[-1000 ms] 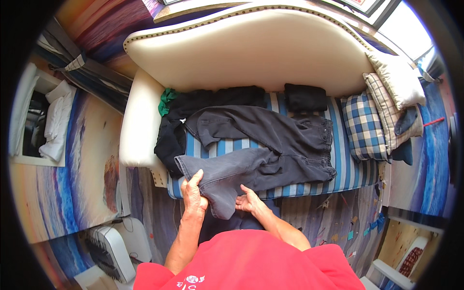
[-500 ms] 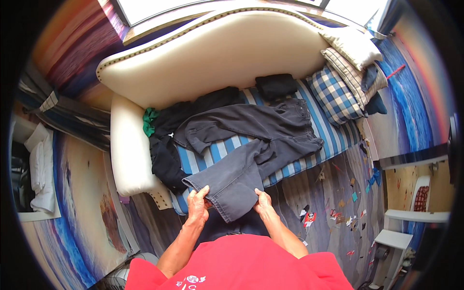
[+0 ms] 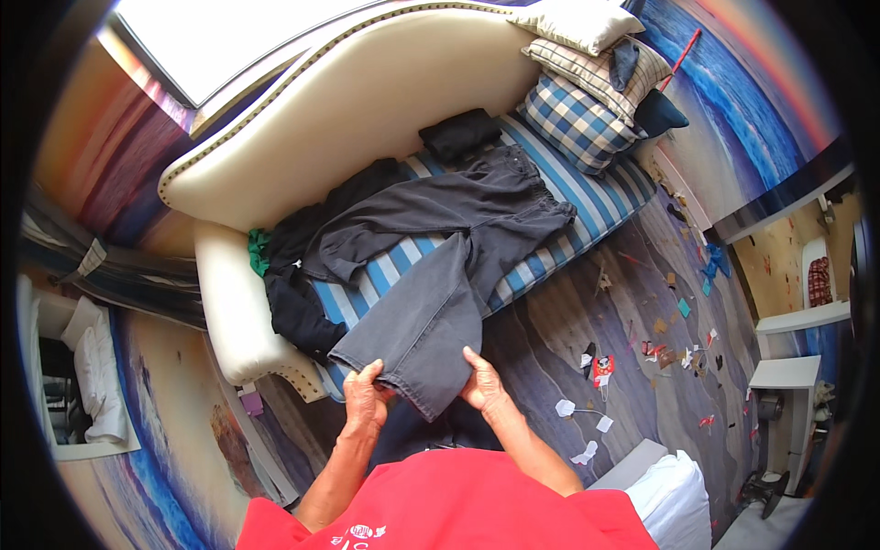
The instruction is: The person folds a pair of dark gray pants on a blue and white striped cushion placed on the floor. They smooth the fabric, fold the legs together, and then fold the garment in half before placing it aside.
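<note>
Dark grey trousers [image 3: 431, 197] are spread over the striped seat of the sofa, their waistband toward the cushions and one leg stretched toward me. My left hand [image 3: 368, 396] pinches the hem of that leg at its left side. At the opposite edge, my right hand [image 3: 483, 380] grips the cloth between thumb and fingers. Between the hands the leg end hangs fairly flat, off the seat's front edge. The other leg lies bent on the seat, beside black clothing [image 3: 291, 298] heaped at the left end.
A cream sofa [image 3: 229, 302] carries a folded black garment [image 3: 458, 135] against its back. Checked cushions [image 3: 577, 119] are stacked at its right end. A green cloth [image 3: 258, 249] lies by the left armrest. Small scraps and a red packet [image 3: 602, 368] litter the floor at right.
The view has turned, so the sofa appears tilted and farther left. Both hands keep their hold on the trouser leg, which now looks straighter and smoother.
</note>
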### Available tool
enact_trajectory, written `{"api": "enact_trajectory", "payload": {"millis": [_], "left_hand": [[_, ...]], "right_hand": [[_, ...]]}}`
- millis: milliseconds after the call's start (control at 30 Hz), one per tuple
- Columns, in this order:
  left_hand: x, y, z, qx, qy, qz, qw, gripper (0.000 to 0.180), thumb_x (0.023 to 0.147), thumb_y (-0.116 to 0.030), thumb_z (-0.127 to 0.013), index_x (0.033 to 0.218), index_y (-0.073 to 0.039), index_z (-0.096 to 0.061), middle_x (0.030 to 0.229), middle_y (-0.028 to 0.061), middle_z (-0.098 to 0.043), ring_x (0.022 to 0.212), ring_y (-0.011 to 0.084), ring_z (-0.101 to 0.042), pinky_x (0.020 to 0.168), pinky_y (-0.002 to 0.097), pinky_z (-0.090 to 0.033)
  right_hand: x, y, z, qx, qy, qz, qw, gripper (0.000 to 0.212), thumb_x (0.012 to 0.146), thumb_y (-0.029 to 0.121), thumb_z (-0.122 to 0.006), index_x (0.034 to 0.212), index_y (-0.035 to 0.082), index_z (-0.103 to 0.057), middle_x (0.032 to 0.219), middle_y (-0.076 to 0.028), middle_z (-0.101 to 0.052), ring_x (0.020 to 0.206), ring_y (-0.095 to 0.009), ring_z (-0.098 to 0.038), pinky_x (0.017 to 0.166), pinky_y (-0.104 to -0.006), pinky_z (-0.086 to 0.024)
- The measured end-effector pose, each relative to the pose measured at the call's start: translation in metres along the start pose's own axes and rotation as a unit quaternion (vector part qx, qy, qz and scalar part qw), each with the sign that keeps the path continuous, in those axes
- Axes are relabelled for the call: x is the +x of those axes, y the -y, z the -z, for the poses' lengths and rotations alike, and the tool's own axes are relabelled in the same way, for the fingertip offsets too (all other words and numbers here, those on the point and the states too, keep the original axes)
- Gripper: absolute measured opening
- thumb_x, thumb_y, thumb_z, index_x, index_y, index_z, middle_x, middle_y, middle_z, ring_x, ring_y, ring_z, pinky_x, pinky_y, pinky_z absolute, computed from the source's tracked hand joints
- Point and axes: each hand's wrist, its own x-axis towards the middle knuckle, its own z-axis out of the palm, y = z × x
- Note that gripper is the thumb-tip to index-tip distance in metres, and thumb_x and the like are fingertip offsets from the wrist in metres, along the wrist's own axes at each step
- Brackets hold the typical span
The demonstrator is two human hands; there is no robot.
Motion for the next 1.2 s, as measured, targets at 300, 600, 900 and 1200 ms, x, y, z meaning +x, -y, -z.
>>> {"api": "enact_trajectory", "payload": {"millis": [300,600,900,1200], "left_hand": [[0.005,0.032,0.005,0.061,-0.034,0.011,0.998,0.021,0.083,-0.007,-0.063,0.102,-0.003,-0.057,0.088,0.0091,-0.066,0.072,0.0241,-0.067,0.057,0.0388,-0.055],[-0.021,-0.027,-0.087,0.038,0.283,0.106,0.953,0.024,0.082,-0.003,-0.065,0.104,0.002,-0.056,0.087,0.0101,-0.066,0.067,0.021,-0.066,0.057,0.0345,-0.057],[0.075,-0.029,0.029,0.142,0.08,0.219,0.962,0.02,0.077,-0.002,-0.065,0.091,-0.002,-0.051,0.079,0.0099,-0.061,0.062,0.0197,-0.063,0.055,0.0364,-0.057],[0.102,-0.089,0.05,0.112,0.123,0.029,0.986,0.017,0.086,-0.007,-0.061,0.102,-0.003,-0.058,0.086,0.0079,-0.067,0.061,0.0163,-0.066,0.046,0.0273,-0.053]], "right_hand": [[-0.022,-0.032,-0.018,-0.086,-0.033,-0.034,0.995,0.024,0.084,0.018,-0.072,0.1,0.003,-0.062,0.088,-0.009,-0.069,0.073,-0.023,-0.067,0.06,-0.0376,-0.056],[-0.143,0.022,-0.144,-0.251,-0.063,0.422,0.869,0.016,0.087,0.011,-0.067,0.098,0.0,-0.063,0.087,-0.006,-0.066,0.071,-0.015,-0.063,0.063,-0.0297,-0.052],[-0.06,-0.095,-0.104,-0.198,-0.16,0.168,0.952,0.02,0.085,0.023,-0.071,0.088,0.008,-0.059,0.073,-0.003,-0.06,0.054,-0.012,-0.054,0.041,-0.0287,-0.039],[-0.027,-0.124,-0.149,-0.225,-0.13,0.191,0.947,0.018,0.086,0.021,-0.07,0.09,0.007,-0.06,0.076,-0.002,-0.064,0.058,-0.012,-0.058,0.041,-0.0281,-0.043]]}}
